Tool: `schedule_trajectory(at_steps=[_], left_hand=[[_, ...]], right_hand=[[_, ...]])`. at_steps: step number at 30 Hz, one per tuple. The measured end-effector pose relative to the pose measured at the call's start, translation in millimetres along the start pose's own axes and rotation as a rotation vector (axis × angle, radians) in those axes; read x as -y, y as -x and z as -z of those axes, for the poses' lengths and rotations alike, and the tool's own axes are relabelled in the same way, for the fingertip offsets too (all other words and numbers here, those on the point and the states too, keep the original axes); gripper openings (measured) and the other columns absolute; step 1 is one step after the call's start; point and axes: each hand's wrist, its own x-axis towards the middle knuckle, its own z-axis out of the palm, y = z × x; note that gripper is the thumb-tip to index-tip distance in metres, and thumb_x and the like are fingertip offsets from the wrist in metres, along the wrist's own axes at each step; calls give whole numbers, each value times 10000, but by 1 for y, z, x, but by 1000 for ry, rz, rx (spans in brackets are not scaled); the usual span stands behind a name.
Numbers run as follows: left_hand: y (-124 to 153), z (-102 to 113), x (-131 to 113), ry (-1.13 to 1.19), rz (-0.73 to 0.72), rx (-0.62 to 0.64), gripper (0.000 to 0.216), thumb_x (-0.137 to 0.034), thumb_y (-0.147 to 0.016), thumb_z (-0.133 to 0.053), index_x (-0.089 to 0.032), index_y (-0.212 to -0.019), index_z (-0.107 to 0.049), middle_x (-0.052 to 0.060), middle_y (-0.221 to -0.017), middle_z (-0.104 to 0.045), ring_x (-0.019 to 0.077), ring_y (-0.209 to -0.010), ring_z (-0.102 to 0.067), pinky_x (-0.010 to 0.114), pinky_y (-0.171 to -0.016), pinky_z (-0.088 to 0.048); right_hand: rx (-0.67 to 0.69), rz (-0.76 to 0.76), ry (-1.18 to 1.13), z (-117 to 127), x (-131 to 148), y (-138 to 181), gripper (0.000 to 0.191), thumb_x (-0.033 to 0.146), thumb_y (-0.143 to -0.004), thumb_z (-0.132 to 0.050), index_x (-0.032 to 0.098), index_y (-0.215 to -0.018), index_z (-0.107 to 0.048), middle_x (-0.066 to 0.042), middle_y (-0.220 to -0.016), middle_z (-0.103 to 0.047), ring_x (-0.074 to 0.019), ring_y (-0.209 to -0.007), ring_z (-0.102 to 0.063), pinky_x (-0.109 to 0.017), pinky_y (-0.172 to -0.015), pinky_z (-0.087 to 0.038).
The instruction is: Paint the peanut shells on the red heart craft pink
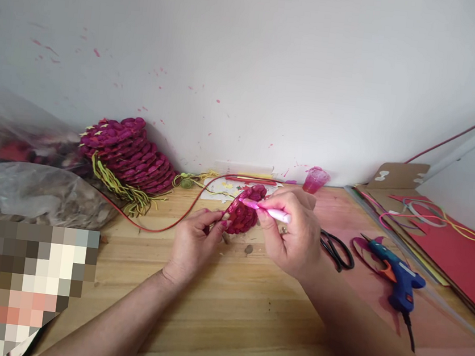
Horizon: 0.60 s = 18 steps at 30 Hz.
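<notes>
Between the thumb and fingers of my left hand [195, 240] is the edge of a magenta-painted lumpy disc [244, 220], held tilted above the table. Its surface looks wet and shiny in places. My right hand [295, 233] is closed around a paintbrush [279, 215] with a pale, pink-stained handle. The brush's pink tip touches the disc's upper left part. Fingertips on my left hand have pink stains. Behind my right hand stands a clear plastic cup [316, 180] of pink paint. Black-handled scissors [337, 251] lie beside my right wrist, partly hidden by it.
Leaning at back left is a stack of similar magenta discs [137, 152], with yellow-green threads [120, 186] in front. A plastic bag [38, 192] fills the left side. On the right lie a blue glue gun [401, 279] and red sheets [460, 257]. A red cord [150, 230] crosses the table.
</notes>
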Motion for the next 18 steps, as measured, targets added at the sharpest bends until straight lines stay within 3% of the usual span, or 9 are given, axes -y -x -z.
schedule_trajectory(at_steps=[3, 9, 14, 18], left_hand=[[0, 0, 0, -5, 2, 0, 171, -239, -879, -684, -179, -938, -831, 39, -737, -726, 161, -637, -604, 270, -612, -470], [0, -1, 2, 6, -25, -8, 162, -230, -881, -681, -191, -915, -835, 32, -719, -712, 156, -633, -600, 263, -608, -457], [1, -1, 2, -1, -23, -7, 166, -210, -879, -681, -180, -933, -835, 29, -710, -702, 151, -625, -590, 263, -607, -452], [1, -1, 0, 2, -35, -13, 163, -207, -876, -679, -182, -916, -835, 23, -689, -687, 146, -608, -577, 259, -596, -445]], right_hand=[[-1, 72, 22, 0, 2, 1, 124, 157, -927, -625, 239, -1016, -599, -14, -875, -736, -223, -903, -669, -431, -869, -431], [12, -17, -7, 0, 2, 1, 69, 176, -952, -620, 235, -978, -597, -17, -892, -730, -211, -890, -666, -417, -852, -433], [19, 68, 39, -2, 1, 2, 115, 162, -923, -648, 238, -999, -605, -14, -878, -727, -225, -924, -664, -433, -886, -423], [21, 37, -22, -1, 3, 1, 103, 156, -942, -624, 237, -1002, -602, -19, -888, -729, -214, -915, -657, -418, -866, -440]])
